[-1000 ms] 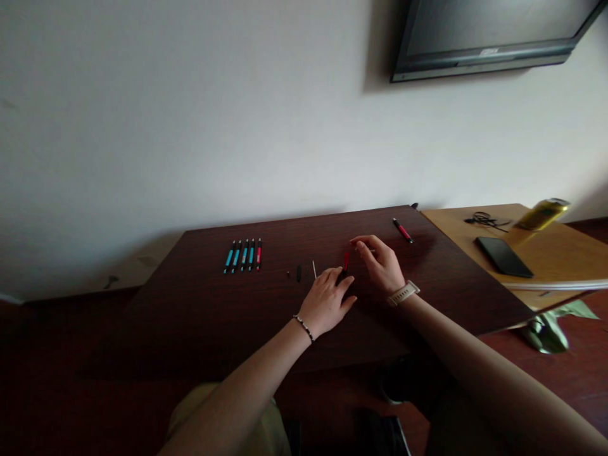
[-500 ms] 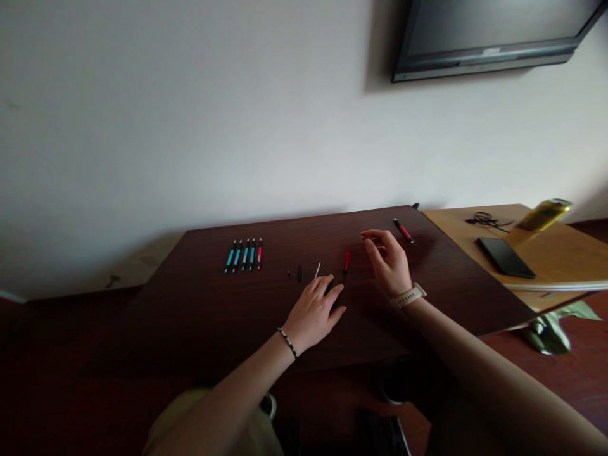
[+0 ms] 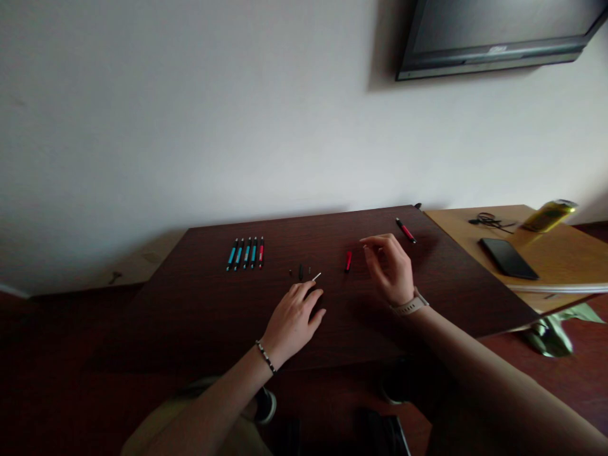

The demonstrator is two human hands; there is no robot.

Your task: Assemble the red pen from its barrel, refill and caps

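My left hand (image 3: 293,316) is low over the dark table, fingers apart, its fingertips beside a thin white-tipped stick (image 3: 316,277). Just beyond lie a small black piece (image 3: 301,272), a tiny dark bit (image 3: 291,272) and a thin small part (image 3: 310,270). A short red and black pen part (image 3: 348,261) rests between my two hands. My right hand (image 3: 390,266) hovers to its right, thumb and fingers curled toward each other; whether something tiny is between them cannot be seen. Several blue pens (image 3: 242,254) and one red pen (image 3: 261,253) stand in a row at the left.
Another red pen (image 3: 406,230) lies at the back right of the dark table (image 3: 204,304). On the lighter table (image 3: 570,253) are a phone (image 3: 508,258), a black cable (image 3: 491,220) and a yellow can (image 3: 550,216). A television (image 3: 498,38) hangs on the wall.
My left hand has moved left and slightly toward me. The white-tipped stick has turned to a flatter angle. My right hand has shifted slightly, its fingers more curled.
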